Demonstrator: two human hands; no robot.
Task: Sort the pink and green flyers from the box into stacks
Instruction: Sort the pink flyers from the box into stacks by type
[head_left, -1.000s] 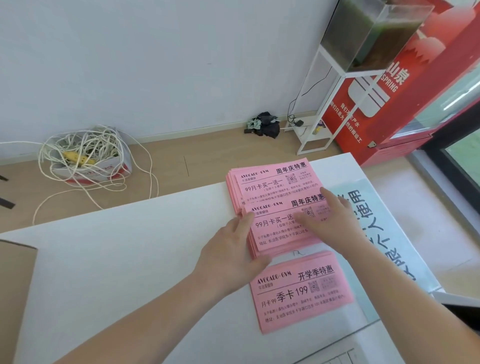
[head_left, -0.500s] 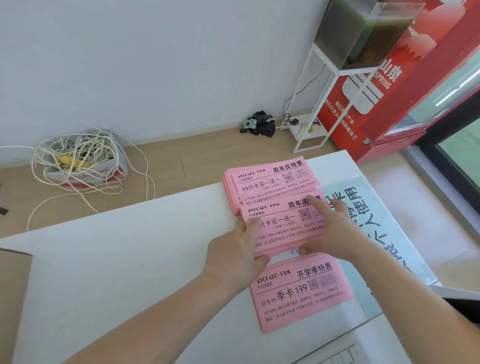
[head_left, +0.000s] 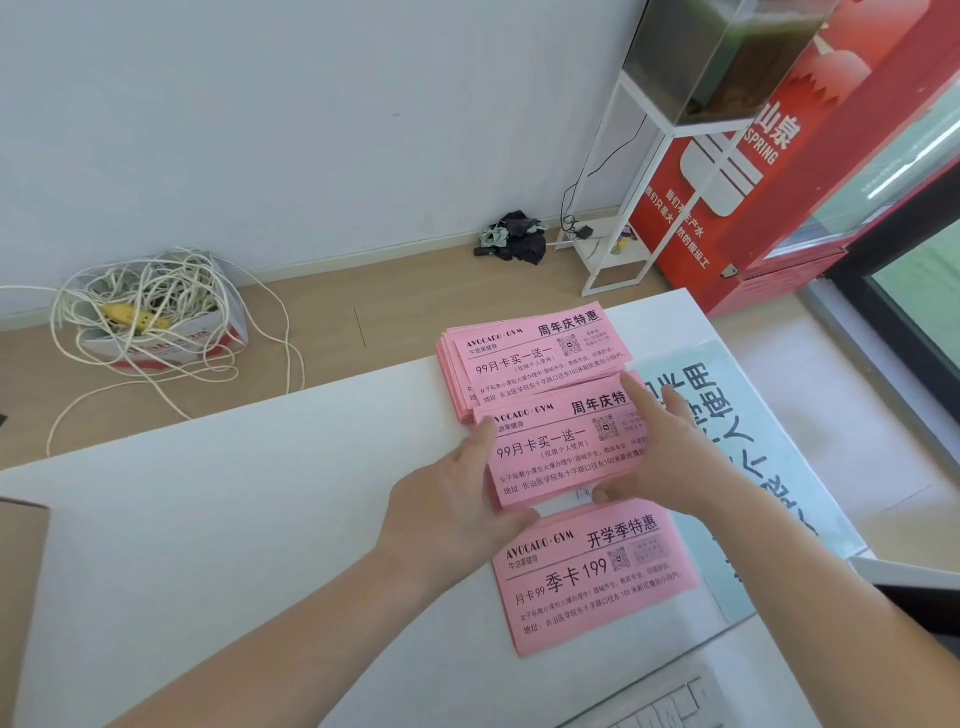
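Pink flyer bundle (head_left: 561, 452) mid-table, overlapping the far stack's (head_left: 535, 353) near edge, left hand (head_left: 457, 509) gripping its left edge, right hand (head_left: 670, 457) pinching its right side with fingers spread, near stack (head_left: 592, 577) just beside, bare white table (head_left: 234, 519) open leftward, blue sheet (head_left: 753, 467) rightward.

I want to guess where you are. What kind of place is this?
Probably a gym's front desk or a small shop: the pink flyers on the white counter advertise gym cards, and a red drinks fridge and a fish tank stand nearby.
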